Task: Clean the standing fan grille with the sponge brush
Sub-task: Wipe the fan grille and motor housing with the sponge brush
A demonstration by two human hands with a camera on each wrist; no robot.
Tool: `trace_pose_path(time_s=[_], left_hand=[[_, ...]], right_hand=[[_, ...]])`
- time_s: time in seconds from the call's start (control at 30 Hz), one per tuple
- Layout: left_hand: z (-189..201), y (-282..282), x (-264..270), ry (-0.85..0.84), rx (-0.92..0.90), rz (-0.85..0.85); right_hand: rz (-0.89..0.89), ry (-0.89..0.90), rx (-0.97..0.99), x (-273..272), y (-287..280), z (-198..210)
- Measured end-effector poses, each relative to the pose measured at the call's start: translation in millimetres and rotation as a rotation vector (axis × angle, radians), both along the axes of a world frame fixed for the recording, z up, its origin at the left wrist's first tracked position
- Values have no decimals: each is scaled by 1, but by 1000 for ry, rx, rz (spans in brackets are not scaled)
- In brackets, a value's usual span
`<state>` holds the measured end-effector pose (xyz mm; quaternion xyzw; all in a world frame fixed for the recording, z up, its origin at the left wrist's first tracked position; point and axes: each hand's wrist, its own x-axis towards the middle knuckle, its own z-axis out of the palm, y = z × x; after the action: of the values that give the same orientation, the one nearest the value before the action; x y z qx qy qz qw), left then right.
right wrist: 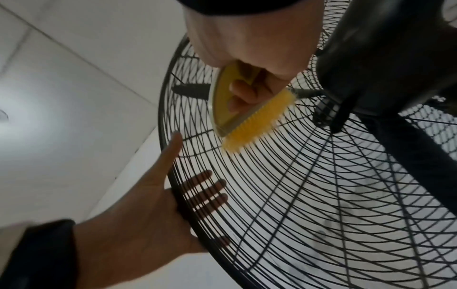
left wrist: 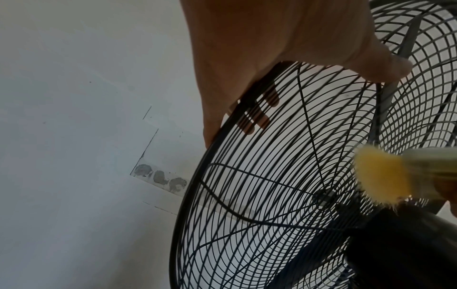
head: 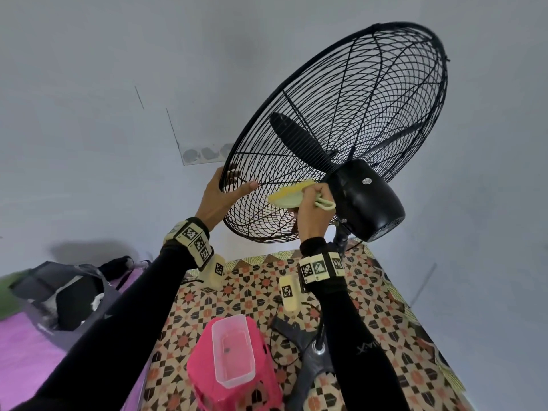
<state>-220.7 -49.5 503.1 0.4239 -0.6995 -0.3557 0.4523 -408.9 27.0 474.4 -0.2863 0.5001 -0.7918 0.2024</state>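
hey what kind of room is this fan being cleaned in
Probably a room in a home, maybe a bedroom. A standing fan stands on a patterned floor mat by plain pale walls, with a pink stool and purple bedding nearby.

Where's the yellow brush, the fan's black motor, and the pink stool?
sponge brush [right wrist: 257, 125], right wrist view, on its yellow bristles against the grille.
motor housing [head: 367, 200], head view, on the black casing behind the grille.
pink stool [head: 204, 378], head view, on its side wall beside the clear tub.
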Motion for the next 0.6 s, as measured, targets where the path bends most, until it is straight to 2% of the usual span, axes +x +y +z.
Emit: trace_pose_path(time_s=[0.07, 0.2, 0.37, 0.43, 0.53, 0.6], left_hand=[[-1, 0, 0, 5, 1, -2], [1, 2, 0, -6, 2, -7], [-2, 0, 0, 2, -3, -7], [-3, -2, 1, 9, 0, -1], [-2, -3, 1, 10, 14, -10], [-3, -3, 2, 12, 0, -17]], right_hand=[[2, 18, 11, 0, -7, -4], [148, 46, 283, 2, -10, -24], [8, 18, 20, -9, -3, -3], [39, 47, 103, -8, -12, -8], [131, 129, 336, -11, -17, -24], [48, 122, 294, -17, -15, -20]])
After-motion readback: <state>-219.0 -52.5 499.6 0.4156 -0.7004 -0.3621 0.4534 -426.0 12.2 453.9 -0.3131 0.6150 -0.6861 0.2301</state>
